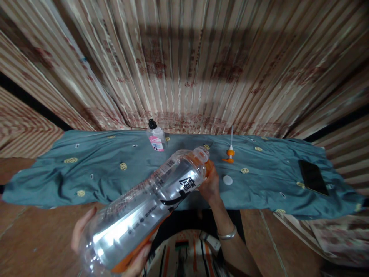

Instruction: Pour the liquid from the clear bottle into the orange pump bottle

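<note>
A large clear bottle [144, 207] with dark lettering lies tilted across the view, its open neck up and to the right. My left hand [135, 259] is wrapped round the wide base, fingers showing on both sides. Behind the neck, my right hand [210, 184] is closed round something orange [208, 167], mostly hidden by the bottle. To the right, an orange pump head [230, 154] with a clear tube lies on the cloth. A white disc [227, 180] lies just below it.
A small clear bottle [156, 139] with a black cap and pink label stands at the back of the blue-green cloth [106, 169]. A dark phone-like slab [313, 177] lies at the right. Striped curtains [178, 77] hang behind.
</note>
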`<act>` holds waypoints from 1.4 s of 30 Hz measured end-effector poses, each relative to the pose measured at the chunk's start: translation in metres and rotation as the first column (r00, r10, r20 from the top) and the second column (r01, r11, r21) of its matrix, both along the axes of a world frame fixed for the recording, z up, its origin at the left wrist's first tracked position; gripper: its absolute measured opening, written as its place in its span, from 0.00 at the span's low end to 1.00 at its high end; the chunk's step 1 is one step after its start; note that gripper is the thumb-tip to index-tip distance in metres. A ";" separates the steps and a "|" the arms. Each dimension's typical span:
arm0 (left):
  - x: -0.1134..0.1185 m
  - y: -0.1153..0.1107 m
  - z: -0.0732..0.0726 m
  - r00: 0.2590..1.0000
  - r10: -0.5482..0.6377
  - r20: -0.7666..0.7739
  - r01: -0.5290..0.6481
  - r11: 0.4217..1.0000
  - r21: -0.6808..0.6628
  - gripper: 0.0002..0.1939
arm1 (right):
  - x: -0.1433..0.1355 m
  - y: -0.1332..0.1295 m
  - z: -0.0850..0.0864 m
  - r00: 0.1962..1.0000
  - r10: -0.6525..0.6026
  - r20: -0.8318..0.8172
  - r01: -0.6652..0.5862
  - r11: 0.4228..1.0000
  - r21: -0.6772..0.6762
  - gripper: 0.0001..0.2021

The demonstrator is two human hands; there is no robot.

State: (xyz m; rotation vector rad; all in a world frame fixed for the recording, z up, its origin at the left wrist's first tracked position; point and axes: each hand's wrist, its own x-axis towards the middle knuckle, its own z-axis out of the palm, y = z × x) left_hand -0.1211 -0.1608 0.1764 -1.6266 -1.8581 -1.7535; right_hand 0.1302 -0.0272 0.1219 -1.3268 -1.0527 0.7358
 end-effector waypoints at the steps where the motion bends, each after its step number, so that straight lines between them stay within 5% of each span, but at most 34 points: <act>1: 0.000 0.000 0.000 1.000 0.002 0.004 -0.002 1.000 -0.003 0.58 | 0.000 0.000 0.000 1.000 0.002 -0.004 -0.002 1.000 0.002 0.29; 42: -0.006 -0.002 -0.007 0.998 -0.053 -0.037 0.054 0.998 0.038 0.63 | 0.000 0.001 -0.003 1.000 0.004 -0.005 -0.004 1.000 0.023 0.30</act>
